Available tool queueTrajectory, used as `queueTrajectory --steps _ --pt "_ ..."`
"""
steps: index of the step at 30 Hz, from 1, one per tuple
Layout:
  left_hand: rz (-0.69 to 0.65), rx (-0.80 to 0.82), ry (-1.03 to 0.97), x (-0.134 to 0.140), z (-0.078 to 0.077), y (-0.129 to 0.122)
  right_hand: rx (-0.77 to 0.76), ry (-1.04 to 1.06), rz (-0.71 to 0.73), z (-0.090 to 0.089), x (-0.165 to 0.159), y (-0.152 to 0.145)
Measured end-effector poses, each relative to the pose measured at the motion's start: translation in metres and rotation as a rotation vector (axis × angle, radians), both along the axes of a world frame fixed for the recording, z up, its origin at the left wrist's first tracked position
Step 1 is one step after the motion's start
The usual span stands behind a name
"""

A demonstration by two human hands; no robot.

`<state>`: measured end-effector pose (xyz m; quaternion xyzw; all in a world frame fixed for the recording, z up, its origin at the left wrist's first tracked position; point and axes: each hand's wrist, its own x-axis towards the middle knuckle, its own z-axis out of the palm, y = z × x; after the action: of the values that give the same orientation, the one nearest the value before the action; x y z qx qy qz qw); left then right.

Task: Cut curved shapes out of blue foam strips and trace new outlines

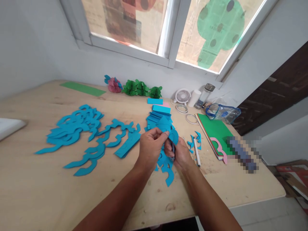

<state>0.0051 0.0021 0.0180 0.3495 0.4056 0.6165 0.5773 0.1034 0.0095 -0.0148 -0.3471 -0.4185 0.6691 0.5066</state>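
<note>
My left hand point(151, 146) is closed, pinching a blue paper piece point(164, 123) between thumb and fingers. My right hand point(181, 153) is wrapped around dark-handled scissors point(172, 148), whose blades are hidden behind a rounded flap of the blue paper. Under and behind both hands lie a stack of blue paper strips point(154, 118) and a wavy blue cutout point(169, 175). Left of my left hand are folded blue strips point(127, 147), loose wavy cutouts point(96, 150) and a larger pile of cutouts point(72, 126).
Right of my hands lie blue scraps point(197, 136), a white pen point(196, 152) and coloured sheets point(214, 128) with a pink cutout point(218, 147). Along the wall stand green paper shapes point(141, 88), a small fan point(183, 96), a bottle point(204, 96) and a clear pouch point(223, 113).
</note>
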Motion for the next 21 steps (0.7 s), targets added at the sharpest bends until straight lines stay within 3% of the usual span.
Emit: queueTrajectory --steps 21 --pt "-0.066 -0.063 -0.061 -0.0020 0.0035 -0.0001 -0.006 0.027 -0.051 0.0039 -0.0082 -0.0035"
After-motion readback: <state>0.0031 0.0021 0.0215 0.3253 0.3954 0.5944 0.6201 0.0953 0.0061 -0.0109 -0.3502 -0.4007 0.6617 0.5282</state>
